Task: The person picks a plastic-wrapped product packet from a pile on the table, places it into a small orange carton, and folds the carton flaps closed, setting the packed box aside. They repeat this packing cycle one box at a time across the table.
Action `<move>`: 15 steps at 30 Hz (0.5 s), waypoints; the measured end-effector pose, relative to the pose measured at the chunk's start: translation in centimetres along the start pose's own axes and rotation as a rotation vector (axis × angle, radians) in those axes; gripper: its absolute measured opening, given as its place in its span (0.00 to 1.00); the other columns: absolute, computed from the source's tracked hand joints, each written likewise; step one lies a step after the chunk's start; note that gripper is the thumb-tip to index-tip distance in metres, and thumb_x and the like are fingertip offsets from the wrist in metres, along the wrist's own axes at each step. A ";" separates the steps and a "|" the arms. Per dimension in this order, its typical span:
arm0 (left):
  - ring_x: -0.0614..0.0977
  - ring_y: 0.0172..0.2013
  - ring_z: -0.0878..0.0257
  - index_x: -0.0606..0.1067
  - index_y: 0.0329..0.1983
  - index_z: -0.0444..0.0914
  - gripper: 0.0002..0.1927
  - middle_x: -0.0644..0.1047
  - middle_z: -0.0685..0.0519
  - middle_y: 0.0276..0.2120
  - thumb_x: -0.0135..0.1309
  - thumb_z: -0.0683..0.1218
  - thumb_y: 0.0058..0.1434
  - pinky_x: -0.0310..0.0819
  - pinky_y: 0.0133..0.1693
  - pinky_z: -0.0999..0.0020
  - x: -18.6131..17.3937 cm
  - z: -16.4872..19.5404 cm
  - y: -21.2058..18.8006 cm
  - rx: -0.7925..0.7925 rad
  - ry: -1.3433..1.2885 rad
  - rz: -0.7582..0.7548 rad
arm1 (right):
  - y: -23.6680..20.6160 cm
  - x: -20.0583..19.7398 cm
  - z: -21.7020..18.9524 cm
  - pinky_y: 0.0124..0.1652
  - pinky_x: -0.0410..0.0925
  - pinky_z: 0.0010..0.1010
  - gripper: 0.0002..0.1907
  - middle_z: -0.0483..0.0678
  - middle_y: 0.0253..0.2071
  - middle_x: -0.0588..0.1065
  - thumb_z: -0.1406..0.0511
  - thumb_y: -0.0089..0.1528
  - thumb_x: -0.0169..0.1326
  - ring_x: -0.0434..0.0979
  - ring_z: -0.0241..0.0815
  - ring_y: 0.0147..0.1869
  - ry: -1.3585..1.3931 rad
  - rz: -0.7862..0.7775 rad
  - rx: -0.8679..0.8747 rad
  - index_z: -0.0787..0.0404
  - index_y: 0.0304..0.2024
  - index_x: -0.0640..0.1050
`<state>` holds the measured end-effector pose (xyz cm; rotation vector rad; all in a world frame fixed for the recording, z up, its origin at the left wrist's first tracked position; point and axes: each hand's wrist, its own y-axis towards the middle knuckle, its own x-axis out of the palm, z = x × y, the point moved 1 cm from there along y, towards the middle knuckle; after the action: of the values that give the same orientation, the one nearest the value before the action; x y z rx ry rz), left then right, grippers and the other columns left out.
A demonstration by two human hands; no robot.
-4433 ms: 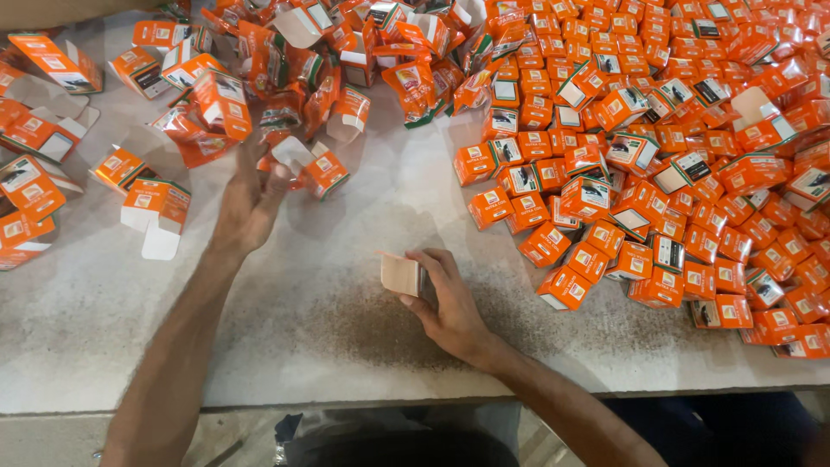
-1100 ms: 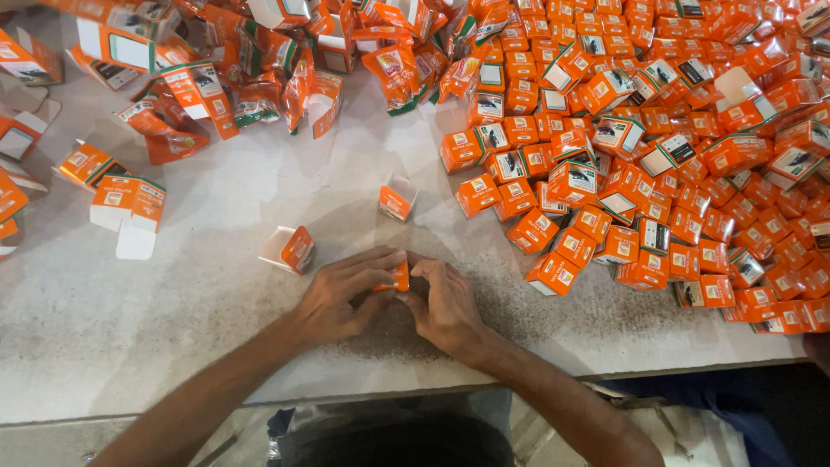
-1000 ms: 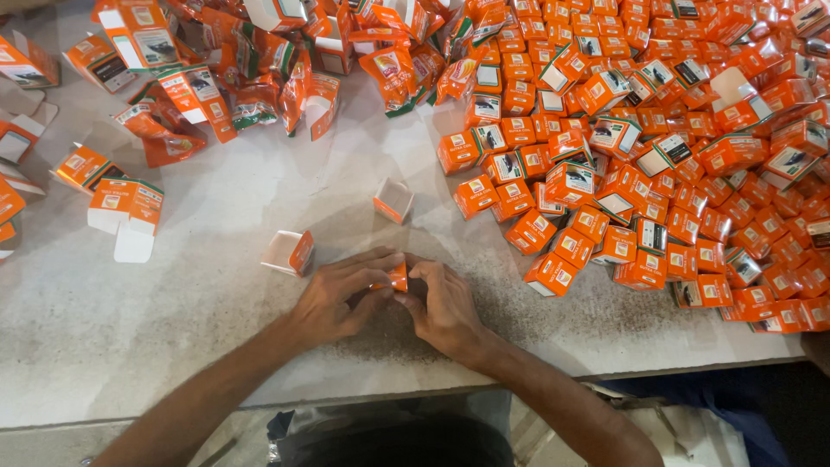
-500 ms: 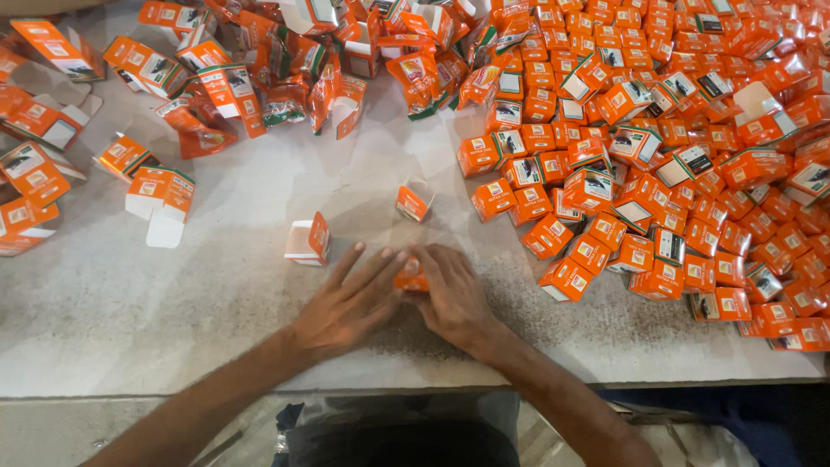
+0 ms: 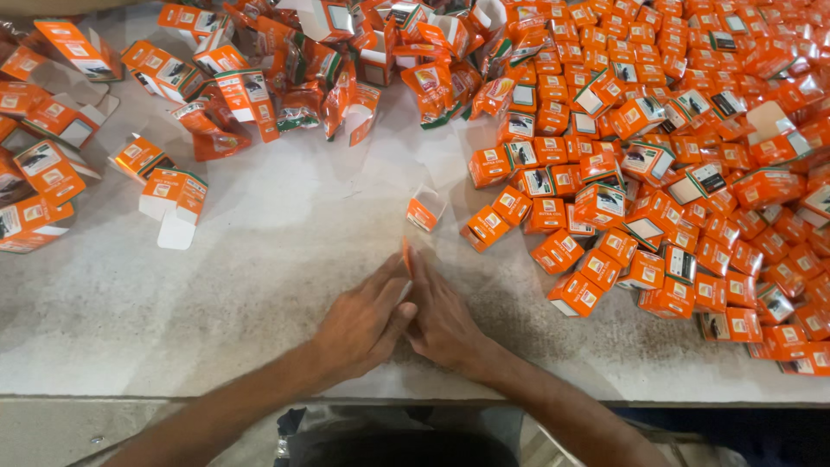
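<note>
Pale speckled table (image 5: 259, 285): left hand (image 5: 363, 316) and right hand (image 5: 445, 316) pinch one flat orange carton (image 5: 406, 257) at lower centre; closed boxes (image 5: 692, 164) fill right, open cartons (image 5: 173, 104) upper left.

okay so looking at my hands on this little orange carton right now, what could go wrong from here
1. Both hands, left hand and right hand, press the small orange carton between fingertips only; a hard squeeze could crease it.
2. The open carton stands just beyond it, so a forward push may knock it over.
3. The pile of closed cartons lies close to the right hand; a wide sweep could scatter them.
</note>
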<state>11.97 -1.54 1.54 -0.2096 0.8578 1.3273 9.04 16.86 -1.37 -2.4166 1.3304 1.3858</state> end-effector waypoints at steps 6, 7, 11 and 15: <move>0.76 0.57 0.40 0.65 0.70 0.33 0.32 0.77 0.40 0.58 0.58 0.40 0.62 0.70 0.59 0.49 -9.6 -11.2 6.5 -0.037 0.513 0.467 | -0.7 -0.6 1.2 0.63 0.65 0.46 0.38 0.62 0.63 0.67 0.64 0.66 0.59 0.71 0.60 0.67 0.257 0.029 0.183 0.69 0.71 0.54; 0.72 0.64 0.42 0.64 0.70 0.36 0.33 0.72 0.36 0.63 0.59 0.38 0.61 0.66 0.64 0.49 -12.0 -13.8 7.5 -0.098 0.857 0.514 | -0.6 -0.6 1.1 0.63 0.65 0.46 0.38 0.62 0.63 0.67 0.64 0.66 0.59 0.71 0.60 0.67 0.255 0.008 0.169 0.69 0.70 0.55; 0.75 0.50 0.33 0.62 0.64 0.28 0.41 0.73 0.28 0.51 0.66 0.50 0.53 0.71 0.48 0.41 -15.5 -20.4 8.0 -0.377 0.726 0.317 | 0.2 -0.9 0.8 0.66 0.61 0.48 0.37 0.64 0.65 0.64 0.65 0.65 0.59 0.65 0.62 0.70 0.184 0.023 -0.006 0.69 0.69 0.55; 0.79 0.45 0.34 0.65 0.58 0.30 0.43 0.77 0.34 0.44 0.72 0.59 0.51 0.76 0.43 0.42 -12.9 -20.0 6.7 -0.342 0.759 0.173 | 0.3 -1.2 0.7 0.68 0.60 0.46 0.33 0.62 0.67 0.62 0.65 0.67 0.59 0.63 0.61 0.72 0.171 0.024 0.000 0.67 0.68 0.59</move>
<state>-2.53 -21.27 -1.62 -0.9703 1.2902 1.5740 8.10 17.76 -0.77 -2.5788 1.3981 1.2069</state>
